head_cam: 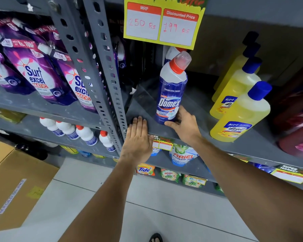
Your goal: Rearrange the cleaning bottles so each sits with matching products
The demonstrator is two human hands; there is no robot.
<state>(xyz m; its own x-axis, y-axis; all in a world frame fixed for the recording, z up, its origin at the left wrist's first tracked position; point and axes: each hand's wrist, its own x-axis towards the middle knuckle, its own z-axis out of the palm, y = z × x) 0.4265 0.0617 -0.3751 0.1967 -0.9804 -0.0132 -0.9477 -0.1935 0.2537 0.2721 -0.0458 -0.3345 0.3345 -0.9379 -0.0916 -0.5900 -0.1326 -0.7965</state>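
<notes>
My right hand (pixel 183 124) cups the base of the Domex bottle (pixel 171 95), fingers loosely curled, standing on the grey shelf (pixel 191 109) before another Domex; left hand (pixel 138 137) lies flat, empty. Lizol bottles (pixel 241 110) sit grouped nearby. I judge sorting nearly finished here.

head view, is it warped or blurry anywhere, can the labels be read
Head view: wide-angle bend bows the shelf post and stretches the forearms; the blue bottle label reads sharply, the yellow bottles at the right edge are softer; the shelf back is dark, and no strong glare.
</notes>
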